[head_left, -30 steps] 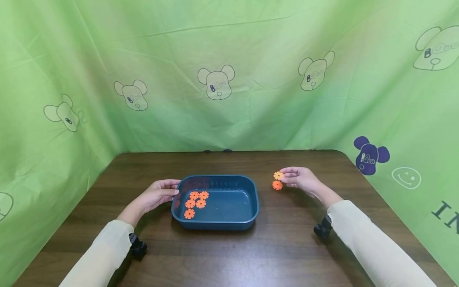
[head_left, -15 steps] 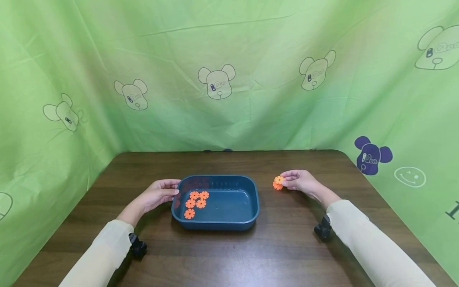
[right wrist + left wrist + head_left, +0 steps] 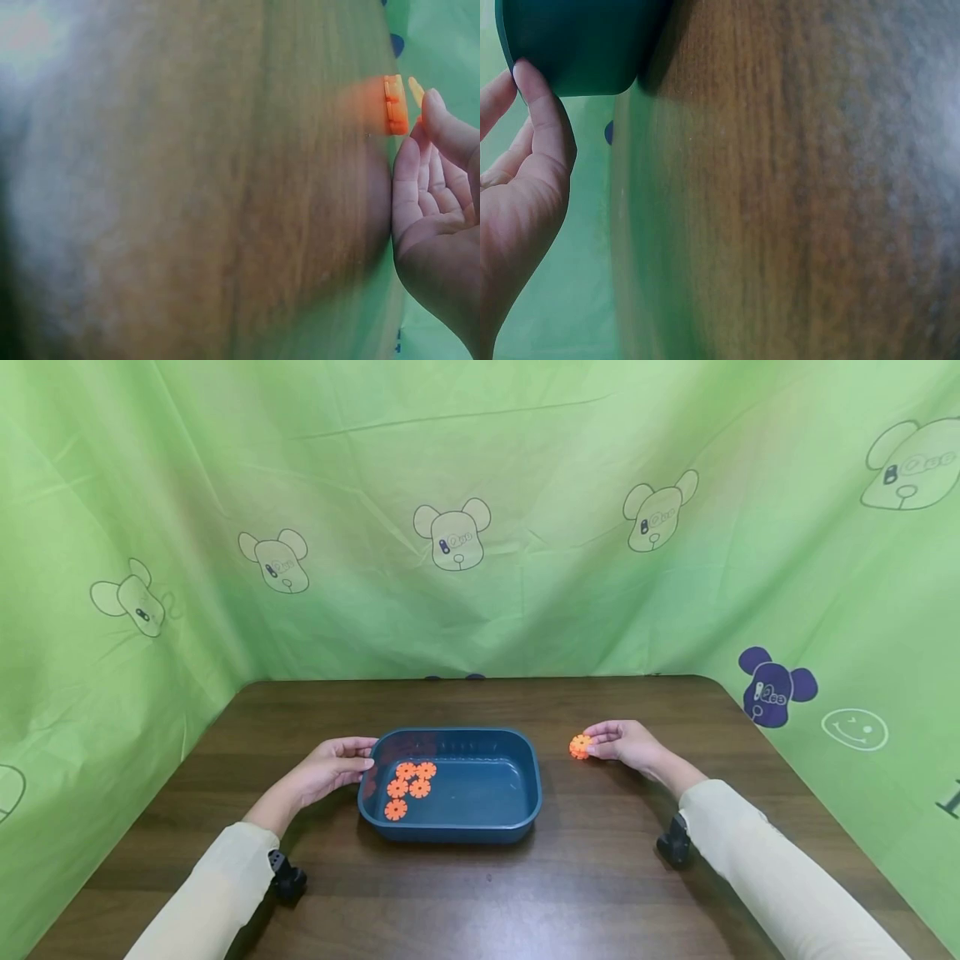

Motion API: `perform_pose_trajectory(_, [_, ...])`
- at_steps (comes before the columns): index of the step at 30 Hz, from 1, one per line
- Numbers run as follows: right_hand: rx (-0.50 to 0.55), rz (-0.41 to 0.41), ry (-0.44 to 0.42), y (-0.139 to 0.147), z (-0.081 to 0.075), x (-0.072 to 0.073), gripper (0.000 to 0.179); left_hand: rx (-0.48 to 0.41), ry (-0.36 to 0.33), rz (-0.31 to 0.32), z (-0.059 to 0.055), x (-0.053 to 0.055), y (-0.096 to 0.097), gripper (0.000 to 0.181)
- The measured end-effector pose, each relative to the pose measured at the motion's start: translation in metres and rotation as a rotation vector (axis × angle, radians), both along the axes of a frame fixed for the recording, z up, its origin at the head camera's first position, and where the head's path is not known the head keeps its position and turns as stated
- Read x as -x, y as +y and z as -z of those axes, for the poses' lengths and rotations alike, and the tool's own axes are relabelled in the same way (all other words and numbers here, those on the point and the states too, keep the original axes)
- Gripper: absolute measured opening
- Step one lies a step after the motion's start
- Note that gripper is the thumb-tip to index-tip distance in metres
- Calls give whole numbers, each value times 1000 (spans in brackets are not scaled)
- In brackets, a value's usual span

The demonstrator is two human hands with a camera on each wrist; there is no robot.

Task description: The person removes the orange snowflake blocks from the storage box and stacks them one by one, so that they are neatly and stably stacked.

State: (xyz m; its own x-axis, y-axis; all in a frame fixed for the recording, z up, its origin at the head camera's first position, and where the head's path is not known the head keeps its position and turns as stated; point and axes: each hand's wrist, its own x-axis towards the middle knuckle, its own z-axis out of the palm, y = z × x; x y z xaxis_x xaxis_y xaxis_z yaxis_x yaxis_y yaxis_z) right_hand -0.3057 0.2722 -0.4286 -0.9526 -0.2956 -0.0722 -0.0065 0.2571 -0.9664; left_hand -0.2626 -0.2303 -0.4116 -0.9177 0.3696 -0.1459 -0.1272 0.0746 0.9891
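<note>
A dark blue rectangular tub [image 3: 465,834] stands on the table, with several orange flower-shaped discs [image 3: 397,788] lying flat in its left part. My left hand [image 3: 327,769] pinches the tub's left rim; in the left wrist view the thumb lies against the outer wall [image 3: 577,52]. Right of the tub, my right hand [image 3: 627,746] pinches one lighter orange flower disc [image 3: 416,91] by its edge, between thumb and fingers. That disc hangs tilted just over a small stack of orange discs [image 3: 395,105] on the table. A narrow gap shows between them.
The brown wooden table [image 3: 480,902] reaches to a green curtain [image 3: 525,610] printed with bear heads, which hangs behind and at both sides. A black camera [image 3: 673,842] is strapped on the right wrist, another black camera [image 3: 287,877] on the left.
My right hand has come down and slightly nearer, bringing the held disc from behind the stack to over it. The left hand and the tub have stayed in place.
</note>
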Motion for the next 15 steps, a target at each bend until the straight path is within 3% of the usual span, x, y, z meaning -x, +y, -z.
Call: perform_pose_trajectory(15, [-35,2,21,1,3,1,44,5,0,9,-2,-2,-1,54])
